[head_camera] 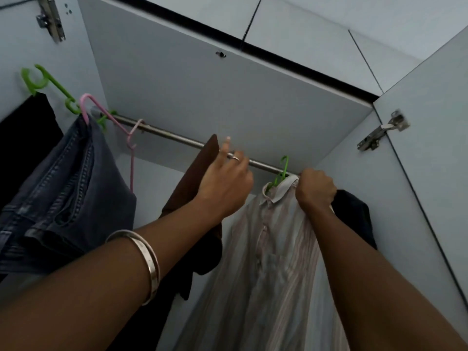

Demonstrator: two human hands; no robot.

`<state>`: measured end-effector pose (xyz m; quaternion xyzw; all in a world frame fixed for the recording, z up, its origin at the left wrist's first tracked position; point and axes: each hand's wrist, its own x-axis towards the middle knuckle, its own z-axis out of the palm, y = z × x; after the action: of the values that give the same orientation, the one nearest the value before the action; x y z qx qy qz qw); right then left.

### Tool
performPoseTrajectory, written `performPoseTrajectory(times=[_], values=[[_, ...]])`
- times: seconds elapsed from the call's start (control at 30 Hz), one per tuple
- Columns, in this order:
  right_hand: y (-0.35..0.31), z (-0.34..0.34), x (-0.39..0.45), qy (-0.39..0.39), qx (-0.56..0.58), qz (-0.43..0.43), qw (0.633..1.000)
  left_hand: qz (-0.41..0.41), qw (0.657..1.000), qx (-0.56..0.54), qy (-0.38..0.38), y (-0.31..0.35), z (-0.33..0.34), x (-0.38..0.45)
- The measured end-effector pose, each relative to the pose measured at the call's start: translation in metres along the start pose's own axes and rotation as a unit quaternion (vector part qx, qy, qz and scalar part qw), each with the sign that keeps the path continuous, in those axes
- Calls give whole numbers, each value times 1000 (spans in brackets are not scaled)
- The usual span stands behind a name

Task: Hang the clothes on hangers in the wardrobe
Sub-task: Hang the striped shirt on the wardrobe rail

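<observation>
The striped shirt is hanging at about five o'clock from the middle of the view, on a green hanger whose hook is sitting over or just at the wardrobe rail; whether the hook is fully seated cannot be told from here. The right hand is gripping the shirt's shoulder beside the collar with fingers curled tight, bunching the cloth. The left hand is reaching up at the rail, at about twelve o'clock from the shirt's placket; its fingers are loosely spread and one is pointing upward, holding nothing that can be seen, and it is lying against the brown garment hanging just to the shirt's left.

The step in hand is, by the look of it, settling this shirt on the rail. To do it well, the left hand should be keeping the brown garment pushed toward nine o'clock so a gap is staying open. The right hand should be checking that the hook is sitting right over the rail before letting go, then easing the shoulder seam onto the hanger arm so the collar is lying even. A dark garment is hanging close at three o'clock, so the shirt risks being crushed against it. Jeans on a pink hanger are hanging well apart at nine o'clock.
</observation>
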<state>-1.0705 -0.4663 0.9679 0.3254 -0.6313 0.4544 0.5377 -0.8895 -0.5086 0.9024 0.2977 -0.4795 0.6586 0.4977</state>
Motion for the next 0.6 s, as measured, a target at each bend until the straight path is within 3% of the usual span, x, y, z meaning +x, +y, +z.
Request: performPoseTrajectory(times=[0.07,0.17,0.37,0.5,0.6], values=[[-6,14,0,-10,-8,-6,1000,57,996,-68,-30,11,10,0],[-8,28,-4,-19,-15,-16,1000,45,963,-195,-180,25,22,-6],[0,15,18,-35,93,-7,995,8,937,-257,-236,30,37,-11],[22,6,23,-110,149,5,983,-9,896,-333,-293,45,42,-21],[34,2,16,-168,285,35,943,-7,888,-347,-303,49,43,-28]])
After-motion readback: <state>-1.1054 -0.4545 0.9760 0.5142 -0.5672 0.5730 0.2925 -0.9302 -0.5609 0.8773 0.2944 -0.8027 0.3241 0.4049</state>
